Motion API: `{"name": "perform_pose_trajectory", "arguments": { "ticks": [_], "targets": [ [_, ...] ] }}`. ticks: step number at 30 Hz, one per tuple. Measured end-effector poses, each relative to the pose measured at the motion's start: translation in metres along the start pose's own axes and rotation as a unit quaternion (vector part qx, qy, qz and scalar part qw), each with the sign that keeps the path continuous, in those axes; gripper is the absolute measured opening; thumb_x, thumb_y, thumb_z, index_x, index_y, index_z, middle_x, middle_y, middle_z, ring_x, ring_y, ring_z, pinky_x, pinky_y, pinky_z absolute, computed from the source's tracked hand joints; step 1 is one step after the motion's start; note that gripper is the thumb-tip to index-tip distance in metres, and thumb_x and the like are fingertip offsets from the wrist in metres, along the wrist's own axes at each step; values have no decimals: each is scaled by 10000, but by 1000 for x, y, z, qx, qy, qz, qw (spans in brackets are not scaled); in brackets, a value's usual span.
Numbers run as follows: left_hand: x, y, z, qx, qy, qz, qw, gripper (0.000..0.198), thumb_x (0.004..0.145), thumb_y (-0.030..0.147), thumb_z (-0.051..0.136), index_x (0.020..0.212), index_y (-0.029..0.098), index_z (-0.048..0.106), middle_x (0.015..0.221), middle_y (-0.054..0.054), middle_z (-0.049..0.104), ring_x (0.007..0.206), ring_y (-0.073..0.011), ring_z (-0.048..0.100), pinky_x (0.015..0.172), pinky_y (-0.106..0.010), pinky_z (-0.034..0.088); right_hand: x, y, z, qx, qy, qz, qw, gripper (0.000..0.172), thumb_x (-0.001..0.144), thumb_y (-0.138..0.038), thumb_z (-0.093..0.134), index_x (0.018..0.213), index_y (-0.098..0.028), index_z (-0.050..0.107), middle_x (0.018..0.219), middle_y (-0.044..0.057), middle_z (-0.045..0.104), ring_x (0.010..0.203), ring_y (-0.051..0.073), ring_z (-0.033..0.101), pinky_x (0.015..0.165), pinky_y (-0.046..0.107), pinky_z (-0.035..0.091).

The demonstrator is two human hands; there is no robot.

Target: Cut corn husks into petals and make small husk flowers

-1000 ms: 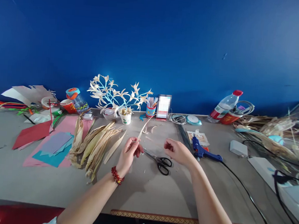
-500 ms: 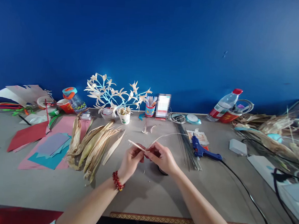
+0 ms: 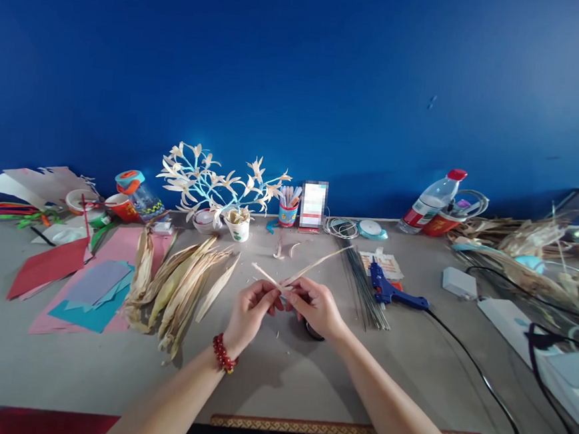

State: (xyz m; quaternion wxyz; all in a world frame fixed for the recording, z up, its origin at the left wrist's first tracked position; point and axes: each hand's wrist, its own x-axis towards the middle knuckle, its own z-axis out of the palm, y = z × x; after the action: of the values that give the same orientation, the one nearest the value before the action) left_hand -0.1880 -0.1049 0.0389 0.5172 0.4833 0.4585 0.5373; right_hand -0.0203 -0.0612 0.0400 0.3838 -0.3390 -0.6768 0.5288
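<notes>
My left hand (image 3: pixel 250 313), with a red bead bracelet (image 3: pixel 224 353) at its wrist, pinches a thin pale wrapped stick (image 3: pixel 265 274) that points up to the left. Close beside it, my right hand (image 3: pixel 318 309) is closed on a narrow strip of dried corn husk (image 3: pixel 322 260), which runs up to the right. Strip and stick cross at the fingertips, where the contact is partly hidden. Beneath the right hand, a dark round object (image 3: pixel 314 333) shows only in part. A single husk leaf (image 3: pixel 218 287) lies left of my hands.
Left lie a pile of corn husks (image 3: pixel 183 295) and coloured paper (image 3: pixel 55 269). Husk flowers (image 3: pixel 224 185) stand in a cup (image 3: pixel 239 226) behind. On the right are wires (image 3: pixel 364 290), a blue glue gun (image 3: pixel 394 293) with its black cord, a tilted bottle (image 3: pixel 431 205) and a power strip (image 3: pixel 505 333).
The husk strip in my right hand has swung upward and looks straighter and wider than before. Both hands stay close together, and the view has shifted slightly.
</notes>
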Motion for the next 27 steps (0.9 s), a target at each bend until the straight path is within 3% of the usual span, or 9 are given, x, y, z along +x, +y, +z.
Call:
{"name": "perform_pose_trajectory", "arguments": {
  "ticks": [6, 15, 17, 19, 22, 25, 27],
  "targets": [
    [-2, 1, 1, -3, -3, 8, 1000, 259, 866, 412, 624, 813, 158, 638, 661, -29, 655, 626, -144, 593, 589, -248, 450, -3, -3, 6, -113, 27, -40, 992, 286, 914, -429, 567, 883, -201, 738, 671, 19, 671, 520, 125, 553, 511, 217, 434],
    [-8, 8, 2, 27, 4, 8, 1000, 256, 871, 404, 618, 766, 171, 622, 645, -18, 644, 582, -120, 525, 606, -242, 412, -3, -1, -12, -301, 152, -99, 936, 265, 939, -315, 504, 1034, -238, 739, 949, 77, 758, 766, 196, 689, 672, 255, 479],
    [-6, 6, 1, 11, 10, 5, 1000, 250, 868, 403, 622, 782, 168, 629, 646, -18, 644, 580, -118, 518, 605, -243, 408, -2, -2, -16, -292, 176, -88, 936, 267, 930, -330, 516, 1063, -229, 724, 893, 74, 755, 726, 186, 676, 657, 250, 477],
    [-4, 4, 0, 6, 19, 9, 1000, 240, 873, 395, 619, 798, 167, 632, 655, -16, 646, 588, -117, 517, 614, -244, 411, -1, -4, -15, -226, 159, -56, 959, 336, 924, -368, 529, 1189, -208, 661, 734, 43, 722, 586, 154, 617, 567, 233, 454],
    [-3, 4, 0, 13, 18, 18, 1000, 239, 882, 393, 609, 808, 167, 632, 673, -16, 649, 604, -120, 532, 624, -246, 424, -1, -5, -5, -103, 61, -11, 993, 472, 924, -431, 531, 1312, -164, 567, 537, -33, 588, 439, 115, 487, 455, 208, 381],
    [-4, 4, 2, 10, -8, 24, 1000, 240, 886, 391, 603, 804, 167, 626, 674, -16, 640, 622, -129, 556, 620, -250, 437, -1, -4, 5, -73, -19, -7, 997, 432, 946, -458, 493, 1220, -162, 647, 544, -31, 559, 445, 102, 481, 469, 202, 381],
    [-4, 3, 3, 7, -21, 25, 999, 231, 888, 385, 601, 820, 166, 628, 669, -16, 634, 624, -135, 566, 608, -252, 439, -2, -4, 9, -103, -26, -26, 994, 401, 963, -446, 467, 1140, -175, 702, 587, -5, 604, 488, 114, 524, 516, 213, 412]
  ]
}}
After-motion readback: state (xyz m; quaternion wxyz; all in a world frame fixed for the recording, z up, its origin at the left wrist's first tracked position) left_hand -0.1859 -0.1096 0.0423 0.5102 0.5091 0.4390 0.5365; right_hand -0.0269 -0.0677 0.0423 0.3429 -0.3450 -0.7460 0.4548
